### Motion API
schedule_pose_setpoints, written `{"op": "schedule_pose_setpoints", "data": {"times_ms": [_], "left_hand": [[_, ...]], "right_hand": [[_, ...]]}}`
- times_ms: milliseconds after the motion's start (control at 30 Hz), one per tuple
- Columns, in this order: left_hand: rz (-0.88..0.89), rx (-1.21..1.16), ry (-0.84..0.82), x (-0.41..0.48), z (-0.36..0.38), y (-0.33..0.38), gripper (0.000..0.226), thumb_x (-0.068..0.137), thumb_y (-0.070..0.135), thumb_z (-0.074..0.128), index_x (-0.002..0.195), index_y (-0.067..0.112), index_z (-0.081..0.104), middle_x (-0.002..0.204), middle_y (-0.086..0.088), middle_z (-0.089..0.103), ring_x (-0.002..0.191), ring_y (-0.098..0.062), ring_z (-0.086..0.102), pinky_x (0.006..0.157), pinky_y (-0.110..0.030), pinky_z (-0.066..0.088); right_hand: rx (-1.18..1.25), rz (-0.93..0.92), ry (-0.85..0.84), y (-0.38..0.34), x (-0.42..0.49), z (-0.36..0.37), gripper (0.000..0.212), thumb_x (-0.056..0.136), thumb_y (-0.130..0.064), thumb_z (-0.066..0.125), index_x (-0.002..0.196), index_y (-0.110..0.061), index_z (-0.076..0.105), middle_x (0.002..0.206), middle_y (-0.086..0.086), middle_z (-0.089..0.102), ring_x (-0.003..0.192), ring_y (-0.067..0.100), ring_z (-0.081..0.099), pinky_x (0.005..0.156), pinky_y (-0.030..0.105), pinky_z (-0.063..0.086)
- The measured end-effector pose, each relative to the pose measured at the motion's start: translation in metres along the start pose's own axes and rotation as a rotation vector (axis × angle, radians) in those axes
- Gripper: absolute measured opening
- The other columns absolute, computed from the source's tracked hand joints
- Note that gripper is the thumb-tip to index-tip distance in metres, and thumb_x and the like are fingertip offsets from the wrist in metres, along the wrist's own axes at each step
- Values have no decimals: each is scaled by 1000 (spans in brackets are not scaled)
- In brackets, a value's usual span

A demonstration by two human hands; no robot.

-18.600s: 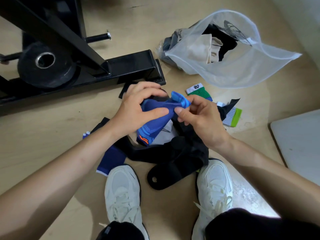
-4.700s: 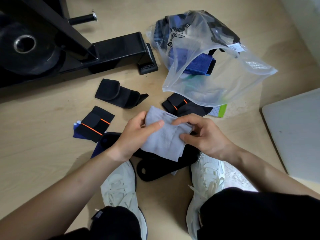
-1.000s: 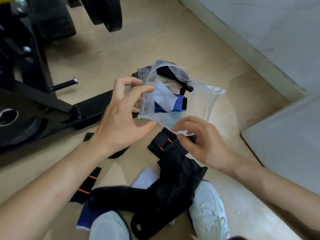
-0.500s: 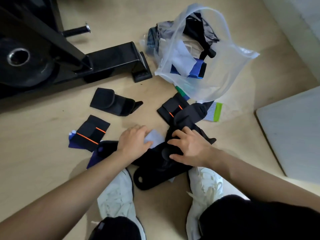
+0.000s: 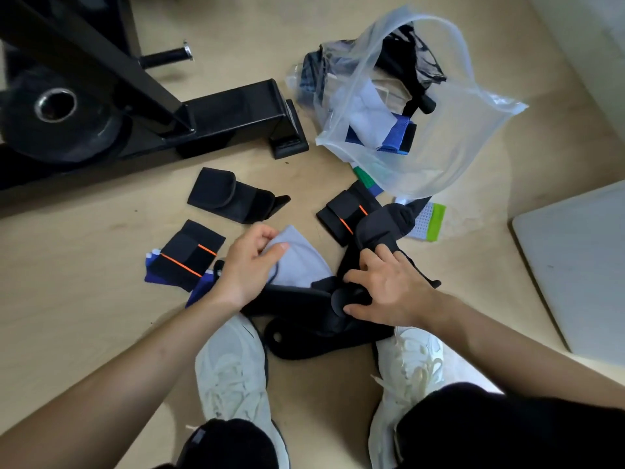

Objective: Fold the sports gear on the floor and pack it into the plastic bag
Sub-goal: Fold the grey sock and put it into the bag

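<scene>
Partly hidden under both hands: black brace [image 5: 304, 330], long axis running left-right between 2 white shoes [image 5: 230, 367]. Bag [image 5: 439, 157] lying open beyond, mouth toward the person, contents blurred through plastic. 3 folded black wraps [image 5: 233, 198] on the floor, 2 with orange stripes. Left hand [image 5: 247, 269] pinching grey cloth [image 5: 297, 262], fingers curled narrow. Right hand [image 5: 389, 289] spread, pressing black fabric; grasp unclear.

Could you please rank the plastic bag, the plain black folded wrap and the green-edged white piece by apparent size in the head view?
1. plastic bag
2. plain black folded wrap
3. green-edged white piece, partly hidden.
</scene>
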State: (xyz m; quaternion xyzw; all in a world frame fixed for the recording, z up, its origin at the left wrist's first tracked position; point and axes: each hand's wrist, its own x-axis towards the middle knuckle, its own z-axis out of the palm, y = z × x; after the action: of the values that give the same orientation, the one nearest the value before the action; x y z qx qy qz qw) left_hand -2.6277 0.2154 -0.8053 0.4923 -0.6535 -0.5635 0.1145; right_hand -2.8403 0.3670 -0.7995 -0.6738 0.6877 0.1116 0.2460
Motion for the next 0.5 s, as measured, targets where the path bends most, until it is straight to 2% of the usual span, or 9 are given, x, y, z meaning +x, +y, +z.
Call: {"op": "schedule_pose_setpoints", "data": {"times_ms": [67, 133, 200, 233, 300, 367, 400, 433, 500], "left_hand": [[-5, -93, 81, -3, -7, 13, 5, 96, 20, 66, 98, 21, 61, 91, -4, 73, 85, -17, 67, 77, -39, 51], [-8, -173, 121, -6, -14, 27, 11, 94, 27, 66, 101, 20, 61, 93, -4, 75, 87, -16, 69, 76, -37, 53], [-28, -228, 80, -8, -19, 38, 10, 96, 25, 67, 103, 18, 63, 90, 1, 76, 85, -13, 70, 75, -34, 53], [-41, -248, 41, -9, -20, 42, 10, 98, 22, 66, 105, 16, 63, 89, 3, 76, 84, -11, 70, 74, -31, 53], [-58, -290, -27, -12, -20, 47, 8, 99, 18, 65, 106, 14, 64, 88, 4, 76, 83, -9, 71, 70, -24, 54], [-68, -340, -87, -15, -19, 51, 8, 99, 16, 62, 106, 13, 65, 90, 3, 76, 85, -10, 71, 70, -21, 53], [-71, -359, -113, -17, -19, 51, 9, 99, 16, 62, 106, 14, 65, 93, 2, 75, 87, -11, 71, 71, -22, 54], [-75, -370, -125, -17, -18, 52, 9, 98, 17, 64, 107, 14, 66, 94, 1, 75, 88, -12, 70, 71, -23, 53], [-82, -376, -94, -18, -18, 51, 12, 98, 19, 66, 108, 14, 65, 93, 2, 75, 87, -11, 70, 69, -22, 53]], "right_hand": [[-7, -1, -67, 2, -3, -2, 56, 83, -75, 44, 126, -42, 57, 111, -5, 43, 104, 21, 36, 91, 36, 35], [79, -6, -94, 2, -4, -4, 51, 84, -73, 48, 121, -41, 62, 109, -8, 47, 102, 18, 38, 93, 36, 36], [453, 51, 42, 0, -3, -7, 45, 80, -66, 61, 115, -37, 65, 106, -10, 55, 98, 14, 46, 93, 35, 43], [695, 118, 125, -1, -2, -8, 47, 79, -58, 71, 119, -35, 64, 109, -10, 59, 99, 11, 52, 92, 33, 46], [1063, 191, 174, -6, -1, -15, 67, 77, -39, 83, 137, -33, 51, 124, -15, 57, 108, 5, 56, 95, 26, 47], [1191, 117, 158, -10, 1, -25, 86, 77, -32, 85, 149, -33, 37, 134, -20, 52, 120, -1, 53, 100, 19, 45], [1215, 56, 160, -11, 3, -29, 86, 78, -28, 85, 149, -32, 37, 134, -19, 54, 123, -1, 53, 102, 18, 45], [1223, 13, 176, -11, 6, -31, 77, 79, -25, 84, 145, -28, 44, 131, -15, 58, 121, 1, 55, 101, 21, 47], [1164, -6, 236, -11, 11, -34, 38, 83, -21, 81, 116, -14, 66, 105, 0, 69, 96, 9, 65, 85, 32, 53]]}}
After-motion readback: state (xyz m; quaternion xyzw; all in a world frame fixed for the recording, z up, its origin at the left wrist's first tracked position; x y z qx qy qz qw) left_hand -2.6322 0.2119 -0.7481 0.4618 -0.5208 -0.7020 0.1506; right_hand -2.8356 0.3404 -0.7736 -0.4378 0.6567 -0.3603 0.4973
